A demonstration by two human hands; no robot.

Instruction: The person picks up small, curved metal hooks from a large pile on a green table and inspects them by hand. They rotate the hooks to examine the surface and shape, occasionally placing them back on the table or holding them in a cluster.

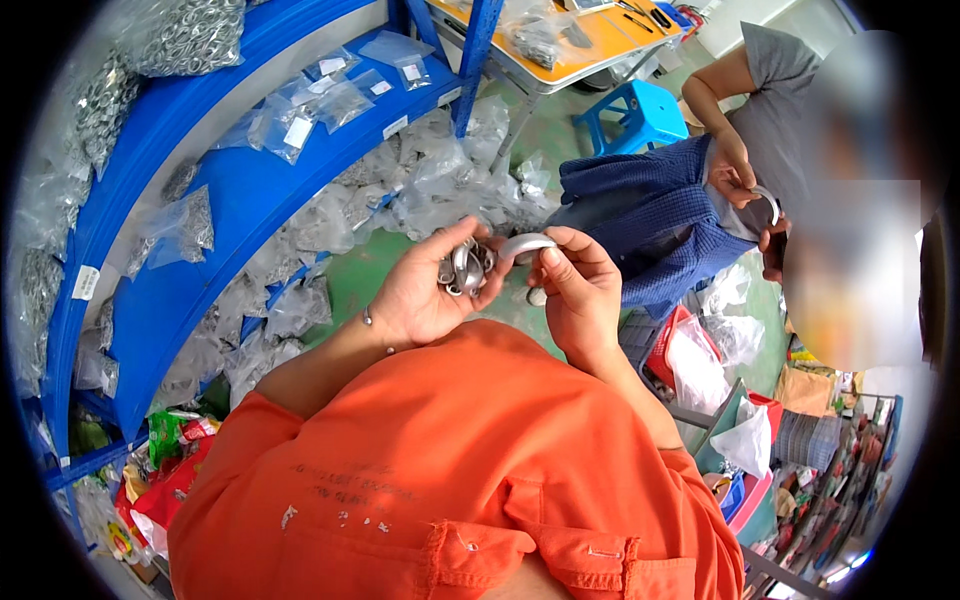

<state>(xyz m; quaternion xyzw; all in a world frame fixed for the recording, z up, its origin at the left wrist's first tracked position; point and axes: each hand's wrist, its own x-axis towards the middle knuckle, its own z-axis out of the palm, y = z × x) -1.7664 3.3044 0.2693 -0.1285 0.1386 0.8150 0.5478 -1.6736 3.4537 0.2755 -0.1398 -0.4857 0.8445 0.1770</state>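
My left hand (415,292) is cupped, palm up, with several shiny silver metal rings (464,268) lying in its curled fingers. Between the thumb and fingers of my right hand (583,288) is a smooth, curved silver metal piece (526,244), like part of a bangle. Its left end meets the fingertips of my left hand. Both hands are close together in front of my orange top. At the right, another person's hand (733,170) holds a similar curved silver piece (768,204).
Blue metal shelves (235,205) on the left carry clear bags of small metal parts (190,38). More plastic bags (435,170) lie on the green floor. Beyond stand a yellow-topped table (580,45) and a blue stool (635,115). A red basket (675,345) sits at the right.
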